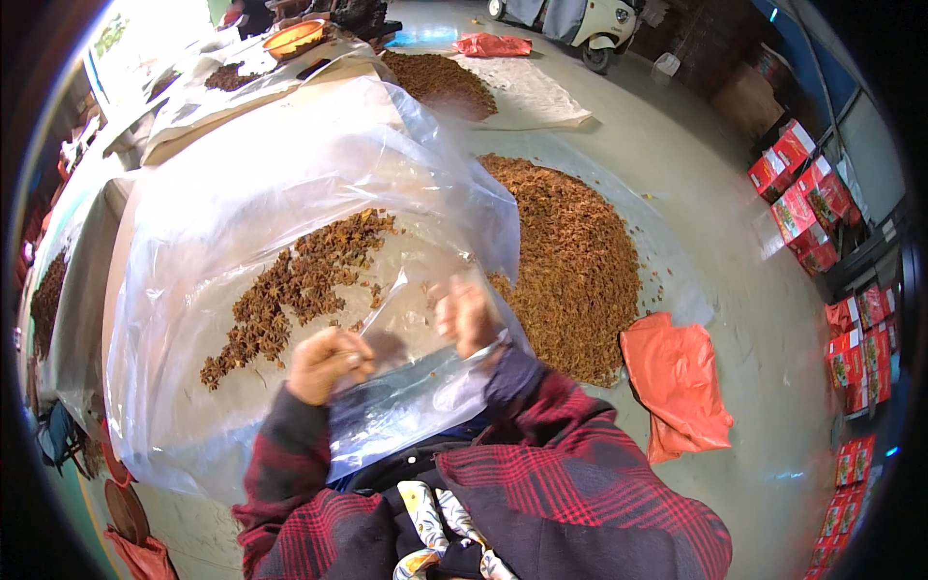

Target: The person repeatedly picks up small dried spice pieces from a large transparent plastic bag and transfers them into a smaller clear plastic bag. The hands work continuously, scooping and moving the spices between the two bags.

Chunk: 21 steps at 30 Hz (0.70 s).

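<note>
A loose band of dried star anise (279,297) lies on the clear plastic sheet (181,290) spread over the table before me. My left hand (330,365) is just in front of the pile's near side, its fingers curled; whether they pinch anything is hidden. To the right, my right hand (467,317) is blurred by motion over the sheet, near its right edge, with the fingers bent. I cannot make out anything in it. A few single star anise pieces (375,295) lie between the pile and my hands.
A large brown heap (573,275) covers a floor sheet on the right, beside a red-orange sack (678,388). Farther back are another heap (442,83), an orange basin (293,40) and a three-wheeled vehicle (573,22). Red cartons (805,196) are stacked along the right wall.
</note>
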Each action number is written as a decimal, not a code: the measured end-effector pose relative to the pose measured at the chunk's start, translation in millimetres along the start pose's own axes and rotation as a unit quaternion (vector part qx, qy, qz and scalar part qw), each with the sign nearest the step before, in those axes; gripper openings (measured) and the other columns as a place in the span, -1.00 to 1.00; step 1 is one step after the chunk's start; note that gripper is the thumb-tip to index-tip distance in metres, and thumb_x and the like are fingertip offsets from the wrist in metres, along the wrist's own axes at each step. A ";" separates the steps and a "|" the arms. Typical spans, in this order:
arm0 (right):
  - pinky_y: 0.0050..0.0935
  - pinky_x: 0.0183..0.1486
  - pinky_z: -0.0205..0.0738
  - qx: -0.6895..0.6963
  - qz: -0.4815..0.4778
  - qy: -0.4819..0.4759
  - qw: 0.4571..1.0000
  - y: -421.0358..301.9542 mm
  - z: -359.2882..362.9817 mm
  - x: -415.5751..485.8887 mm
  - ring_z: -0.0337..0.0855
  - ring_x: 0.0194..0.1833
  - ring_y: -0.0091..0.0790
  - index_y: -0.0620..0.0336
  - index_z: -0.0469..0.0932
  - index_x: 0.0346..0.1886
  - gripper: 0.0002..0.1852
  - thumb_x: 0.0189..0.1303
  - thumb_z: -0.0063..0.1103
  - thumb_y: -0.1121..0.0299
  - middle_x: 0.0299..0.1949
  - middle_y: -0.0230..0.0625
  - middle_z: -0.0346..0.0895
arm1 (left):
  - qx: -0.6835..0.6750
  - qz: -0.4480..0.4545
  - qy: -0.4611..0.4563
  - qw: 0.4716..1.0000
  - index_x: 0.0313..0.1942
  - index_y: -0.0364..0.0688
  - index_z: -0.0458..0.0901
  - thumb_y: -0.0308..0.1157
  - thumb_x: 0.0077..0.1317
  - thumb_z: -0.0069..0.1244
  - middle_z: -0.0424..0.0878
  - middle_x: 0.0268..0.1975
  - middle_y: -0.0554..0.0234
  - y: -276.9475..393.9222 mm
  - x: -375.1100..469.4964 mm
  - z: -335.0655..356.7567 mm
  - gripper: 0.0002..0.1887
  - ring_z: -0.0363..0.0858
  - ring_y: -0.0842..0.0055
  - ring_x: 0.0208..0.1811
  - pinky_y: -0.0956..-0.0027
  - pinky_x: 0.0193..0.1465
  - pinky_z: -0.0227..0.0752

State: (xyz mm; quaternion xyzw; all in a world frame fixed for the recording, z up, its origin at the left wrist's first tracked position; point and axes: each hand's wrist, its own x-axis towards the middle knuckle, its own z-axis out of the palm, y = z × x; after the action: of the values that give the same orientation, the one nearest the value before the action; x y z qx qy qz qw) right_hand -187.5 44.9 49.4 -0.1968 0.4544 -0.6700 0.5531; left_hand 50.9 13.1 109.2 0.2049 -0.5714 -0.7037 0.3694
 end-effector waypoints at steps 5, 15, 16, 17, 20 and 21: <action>-0.60 -0.77 0.19 -0.156 -0.087 0.141 0.974 -100.7 -122.5 48.8 0.28 -0.74 -0.61 0.13 0.45 -0.23 -0.87 0.31 0.05 0.30 -0.58 -0.43 0.40 | 0.186 -0.020 0.215 0.959 -0.36 -0.21 0.43 -0.54 0.23 -0.08 0.50 -0.47 0.26 58.7 -100.2 -152.0 -0.97 0.47 0.59 -0.59 0.51 -0.57 0.38; -0.38 -0.21 0.50 -0.562 -0.197 0.003 0.804 -71.2 -98.4 88.2 0.64 -0.31 -0.28 0.25 0.57 -0.14 -0.71 0.06 0.24 0.34 -0.36 -0.17 0.62 | 0.808 -0.150 0.355 0.445 -0.05 -0.20 0.58 -0.34 0.11 0.04 0.58 -0.06 -0.07 48.4 -281.5 -371.1 -0.64 0.52 0.13 0.03 0.14 0.09 0.38; -0.38 -0.21 0.49 -0.504 -0.236 -0.070 0.828 -45.3 -76.4 74.9 0.63 -0.30 -0.25 0.23 0.58 -0.17 -0.76 0.08 0.21 0.37 -0.31 -0.15 0.61 | 0.795 -0.051 0.343 0.498 0.02 -0.23 0.55 -0.28 0.10 0.11 0.54 0.03 -0.09 29.5 -243.0 -358.9 -0.55 0.47 0.13 0.10 0.19 0.17 0.34; -0.35 -0.15 0.47 -0.568 -0.247 -0.107 0.778 -32.6 -46.4 60.0 0.61 -0.24 -0.19 0.23 0.59 -0.21 -0.78 0.06 0.20 0.39 -0.29 -0.15 0.59 | 0.761 -0.034 0.308 0.570 0.03 -0.23 0.54 -0.31 0.08 0.16 0.51 0.07 -0.10 17.5 -192.1 -324.2 -0.53 0.45 0.13 0.12 0.22 0.19 0.32; -0.24 -0.05 0.39 -0.584 -0.353 -0.190 0.706 21.2 7.2 43.9 0.53 -0.17 -0.08 0.19 0.58 -0.29 -0.81 0.00 0.21 0.37 -0.29 -0.17 0.56 | 0.652 0.004 0.217 0.727 -0.01 -0.14 0.57 -0.54 -0.01 0.17 0.50 0.07 -0.02 -6.3 -55.0 -190.5 -0.53 0.46 0.14 0.12 0.23 0.17 0.37; -0.23 -0.07 0.39 -0.590 -0.385 -0.204 0.680 33.1 20.6 37.1 0.52 -0.19 -0.09 0.19 0.57 -0.29 -0.82 0.01 0.20 0.38 -0.28 -0.17 0.56 | 0.666 0.044 0.157 0.728 -0.02 -0.13 0.58 -0.56 0.01 0.14 0.50 0.07 0.01 -20.0 -29.4 -165.9 -0.56 0.46 0.15 0.13 0.24 0.18 0.38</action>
State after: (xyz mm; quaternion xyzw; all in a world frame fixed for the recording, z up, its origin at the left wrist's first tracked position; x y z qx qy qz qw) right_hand -164.7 3.5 23.6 -0.7712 0.5159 -0.3608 0.0949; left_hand 182.0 -71.5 42.4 0.4808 -0.8355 -0.0832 0.2526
